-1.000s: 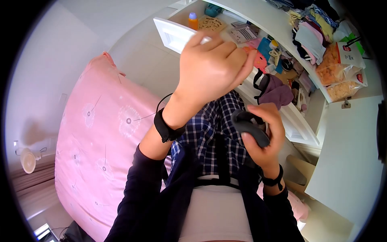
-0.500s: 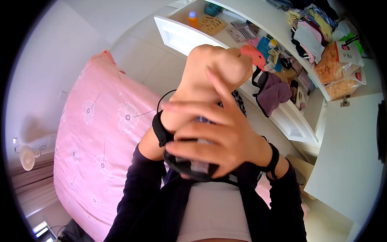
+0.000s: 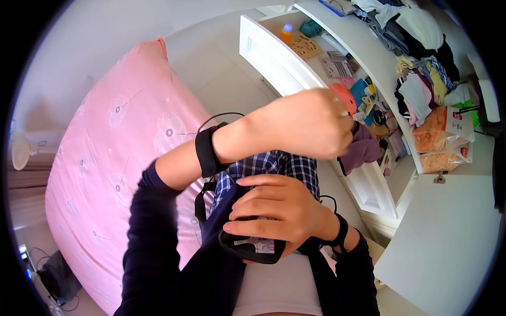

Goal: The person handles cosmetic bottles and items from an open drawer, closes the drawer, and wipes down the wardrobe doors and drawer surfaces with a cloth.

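Note:
My left hand [image 3: 316,121] is closed in a fist and reaches across in front of the open drawer [image 3: 276,55]. Its fingertips are turned away, so anything inside them is hidden. Just beyond its knuckles, a purple cloth item [image 3: 362,150] hangs over the drawer's edge; whether they touch I cannot tell. Close to my body, my right hand [image 3: 282,210] grips a small black pouch [image 3: 255,252] from above. Its fingers lie across the top. Something pale with a star on it shows on the pouch. Both wrists wear black bands.
A pink dandelion-print bedspread [image 3: 126,174] fills the left side. The drawer holds an orange bottle [image 3: 286,34], a pink item [image 3: 342,97] and many small things. Folded clothes [image 3: 419,97] and snack bags [image 3: 440,137] lie on the shelf. A white cabinet door [image 3: 437,237] stands open at right.
My left fist has swung rightward, toward the purple cloth, and away from my right hand. The right hand still holds the black pouch, now seen more clearly. The view has shifted.

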The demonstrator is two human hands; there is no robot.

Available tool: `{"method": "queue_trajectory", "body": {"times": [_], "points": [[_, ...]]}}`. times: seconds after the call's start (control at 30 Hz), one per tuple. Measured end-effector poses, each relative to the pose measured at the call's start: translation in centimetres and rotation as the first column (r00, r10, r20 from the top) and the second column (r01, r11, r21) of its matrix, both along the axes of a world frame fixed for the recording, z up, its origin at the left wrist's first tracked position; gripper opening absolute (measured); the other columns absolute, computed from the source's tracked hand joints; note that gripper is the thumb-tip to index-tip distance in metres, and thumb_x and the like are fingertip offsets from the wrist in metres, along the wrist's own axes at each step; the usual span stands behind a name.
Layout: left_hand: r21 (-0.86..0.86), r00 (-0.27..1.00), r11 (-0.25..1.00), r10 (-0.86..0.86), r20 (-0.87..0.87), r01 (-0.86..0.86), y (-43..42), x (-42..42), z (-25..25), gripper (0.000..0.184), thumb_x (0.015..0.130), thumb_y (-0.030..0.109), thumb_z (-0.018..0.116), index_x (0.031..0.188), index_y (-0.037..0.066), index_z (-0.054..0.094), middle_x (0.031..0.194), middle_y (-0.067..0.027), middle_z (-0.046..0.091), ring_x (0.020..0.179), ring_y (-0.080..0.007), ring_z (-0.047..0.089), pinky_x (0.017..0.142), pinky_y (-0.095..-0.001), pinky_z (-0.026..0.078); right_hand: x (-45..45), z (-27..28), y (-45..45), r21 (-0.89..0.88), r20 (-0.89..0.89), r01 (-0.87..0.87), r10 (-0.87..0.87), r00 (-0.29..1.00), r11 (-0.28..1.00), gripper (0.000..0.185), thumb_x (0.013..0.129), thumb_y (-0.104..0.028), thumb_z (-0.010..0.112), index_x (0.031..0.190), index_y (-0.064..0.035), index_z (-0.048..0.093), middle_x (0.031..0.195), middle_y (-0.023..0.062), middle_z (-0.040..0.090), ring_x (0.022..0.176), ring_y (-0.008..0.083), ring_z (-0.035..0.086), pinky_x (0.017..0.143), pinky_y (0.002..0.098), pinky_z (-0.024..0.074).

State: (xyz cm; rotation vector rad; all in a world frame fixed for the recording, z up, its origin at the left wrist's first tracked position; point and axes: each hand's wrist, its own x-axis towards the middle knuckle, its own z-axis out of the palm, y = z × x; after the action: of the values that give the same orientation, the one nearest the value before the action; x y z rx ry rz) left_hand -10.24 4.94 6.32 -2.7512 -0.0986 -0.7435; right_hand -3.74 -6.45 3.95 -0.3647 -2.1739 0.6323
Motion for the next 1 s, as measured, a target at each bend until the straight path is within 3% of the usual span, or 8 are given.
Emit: {"method": "queue_trajectory", "body": {"times": [0.07, 0.17, 0.3, 0.4, 0.47, 0.53, 0.73, 1.0], "points": [[-0.098, 0.96, 0.968, -0.211, 0.181, 0.231, -0.1, 0.5, -0.7, 0.054, 0.072, 0.042, 0.068, 0.123, 0.035, 0.053, 0.132, -0.0021, 0.05, 0.125, -0.0209, 0.045, 0.102, -0.0447, 0.038, -0.1, 0.2, -1.1, -0.001, 0.106, 0.041, -0.04, 0.994, 0.999, 0.041, 0.072, -0.037, 0.068, 0.1, -0.0074, 0.064, 0.085, 0.0049, 0.061, 0.078, 0.0203, 0.061, 0.088, 0.041, 0.0481], [-0.253, 0.962, 0.933, -0.222, 0.161, 0.258, 0.2, 0.8, -2.2, 0.078, 0.07, 0.053, 0.066, 0.139, 0.045, 0.03, 0.151, 0.001, 0.024, 0.141, -0.0191, 0.017, 0.113, -0.0547, 0.006, -0.1, 1.2, -3.2, 0.016, 0.273, 0.115, -0.115, 0.955, 0.993, 0.046, 0.072, -0.042, 0.069, 0.1, -0.0064, 0.064, 0.083, 0.0041, 0.06, 0.073, 0.0195, 0.059, 0.085, 0.0403, 0.0498], [-0.095, 0.921, 0.985, -0.098, 0.378, 0.144, -0.1, 3.5, -3.1, 0.076, 0.07, 0.056, 0.064, 0.138, 0.042, 0.034, 0.149, -0.0007, 0.029, 0.139, -0.0231, 0.023, 0.11, -0.0613, 0.008, 1.3, 2.0, -5.3, -0.009, 0.379, 0.253, -0.231, 0.896, 0.967, 0.054, 0.069, -0.049, 0.069, 0.102, -0.0065, 0.064, 0.081, 0.0044, 0.058, 0.072, 0.0215, 0.056, 0.085, 0.0383, 0.0473], [0.056, 0.83, 0.998, -0.064, 0.555, 0.04, -1.2, 6.8, -1.6, 0.048, 0.064, 0.025, 0.069, 0.111, 0.026, 0.064, 0.121, 0.0005, 0.059, 0.12, -0.0194, 0.049, 0.109, -0.0522, 0.026, 2.9, 2.3, -6.9, -0.014, 0.444, 0.412, -0.364, 0.819, 0.911, 0.057, 0.068, -0.05, 0.069, 0.106, -0.0074, 0.063, 0.082, 0.005, 0.057, 0.072, 0.0237, 0.054, 0.081, 0.0366, 0.0461], [0.047, 0.715, 0.961, -0.234, 0.659, 0.272, -1.7, 9.0, -0.4, 0.015, 0.064, 0.016, 0.069, 0.079, 0.017, 0.069, 0.073, 0.001, 0.062, 0.078, -0.0169, 0.062, 0.081, -0.0359, 0.051, 3.7, 2.3, -8.7, -0.01, 0.467, 0.542, -0.475, 0.746, 0.84, 0.058, 0.068, -0.049, 0.069, 0.109, -0.008, 0.062, 0.083, 0.0048, 0.056, 0.073, 0.0241, 0.054, 0.079, 0.0361, 0.0461], [-0.112, 0.709, 0.91, -0.228, 0.668, 0.398, -2.7, 10.1, 0.8, 0.015, 0.07, 0.021, 0.071, 0.067, 0.011, 0.06, 0.06, -0.0031, 0.054, 0.056, -0.0209, 0.057, 0.055, -0.0322, 0.048, 4.2, 2.1, -10.6, -0.062, 0.473, 0.678, -0.577, 0.666, 0.732, 0.053, 0.07, -0.041, 0.07, 0.109, -0.0079, 0.059, 0.083, 0.0073, 0.056, 0.075, 0.0266, 0.055, 0.073, 0.0357, 0.0447], [-0.339, 0.824, 0.911, -0.001, 0.567, 0.235, -3.9, 9.7, 4.3, 0.044, 0.077, 0.032, 0.07, 0.053, 0.006, 0.043, 0.046, -0.0069, 0.037, 0.041, -0.0252, 0.037, 0.042, -0.0323, 0.031, 2.4, -1.8, -13.9, 0.094, 0.451, 0.99, -0.891, 0.053, 0.107, 0.039, 0.074, -0.026, 0.068, 0.105, -0.007, 0.055, 0.088, 0.0106, 0.052, 0.081, 0.0291, 0.055, 0.073, 0.0385, 0.0442], [-0.302, 0.706, 0.917, 0.395, 0.588, -0.261, 0.7, 3.0, 7.8, 0.039, 0.086, 0.026, 0.06, 0.055, 0.005, 0.048, 0.047, -0.0085, 0.042, 0.042, -0.0261, 0.036, 0.041, -0.0339, 0.029, 1.4, 0.3, -12.5, 0.152, 0.326, 0.959, -0.928, 0.18, 0.24, 0.033, 0.07, -0.017, 0.072, 0.099, -0.0104, 0.057, 0.092, 0.0078, 0.053, 0.086, 0.0271, 0.054, 0.078, 0.0378, 0.0439]]}}
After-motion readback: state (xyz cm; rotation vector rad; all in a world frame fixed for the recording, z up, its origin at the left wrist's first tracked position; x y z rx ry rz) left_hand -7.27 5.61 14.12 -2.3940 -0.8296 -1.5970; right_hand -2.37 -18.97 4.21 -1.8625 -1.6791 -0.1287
